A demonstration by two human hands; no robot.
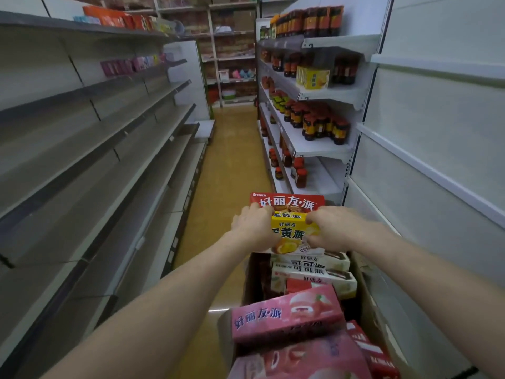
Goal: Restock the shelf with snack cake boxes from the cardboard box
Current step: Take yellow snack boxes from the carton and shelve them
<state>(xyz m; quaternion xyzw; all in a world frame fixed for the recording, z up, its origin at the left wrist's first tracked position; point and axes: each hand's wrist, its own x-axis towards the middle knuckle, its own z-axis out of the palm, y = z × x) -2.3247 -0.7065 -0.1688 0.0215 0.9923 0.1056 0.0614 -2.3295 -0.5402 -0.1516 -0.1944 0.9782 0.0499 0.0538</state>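
Pink snack cake boxes (287, 314) lie nearest, piled in the cardboard box (366, 305) low in the aisle, with white boxes (314, 269) behind them. Above the pile, both bare forearms reach forward: the left hand (252, 224) and the right hand (332, 228) each curl their fingers round the sides of a yellow box (291, 232), held against a red box (287, 202) just behind it (both lifted clear of the carton). Grey shelves (95, 138) stand bare to the left; white shelves (322, 149) with dark jars (325, 127) stand on the right, beyond the hands.
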